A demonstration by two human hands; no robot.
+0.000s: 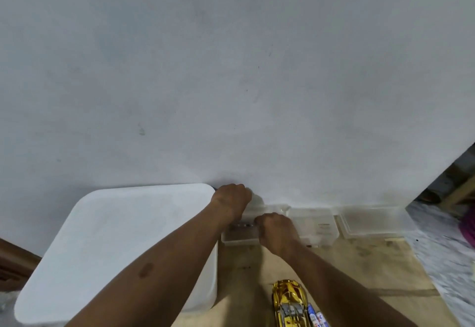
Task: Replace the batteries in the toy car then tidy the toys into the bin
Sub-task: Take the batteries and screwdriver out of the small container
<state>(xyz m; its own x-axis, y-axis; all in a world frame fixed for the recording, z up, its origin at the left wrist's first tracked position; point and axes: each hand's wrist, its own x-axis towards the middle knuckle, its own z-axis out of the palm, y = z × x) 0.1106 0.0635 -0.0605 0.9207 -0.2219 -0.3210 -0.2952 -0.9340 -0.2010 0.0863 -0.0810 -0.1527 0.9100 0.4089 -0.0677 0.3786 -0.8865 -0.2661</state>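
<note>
- Toy car (289,303), gold and mirror-glossy, lay on the floor at the bottom edge of view, nose toward the wall, just right of the bin.
- Batteries (318,319), blue and white with red lettering, lay touching the car's right side, partly cut off by the frame.
- Bin (115,244), white plastic with rounded corners, stood at left against the wall; its smooth lid was on, contents hidden.
- Three shallow clear boxes sat in a row along the wall's foot: first clear box (239,236) under the hands, second (312,226) touching it, third (370,221) just beside that. The first held small dark bits, too blurred to name.
- Left hand (231,198) was at the first box's far corner by the wall, fingers curled away from the camera; what they held could not be told.
- Right hand (277,229) had its fingers curled, apparently gripping that box's right rim.
- Brown mat (359,275), matte and scuffed, lay bare between the car and the boxes.
- Wall (231,69) was plain, pale and faintly marked.
</note>
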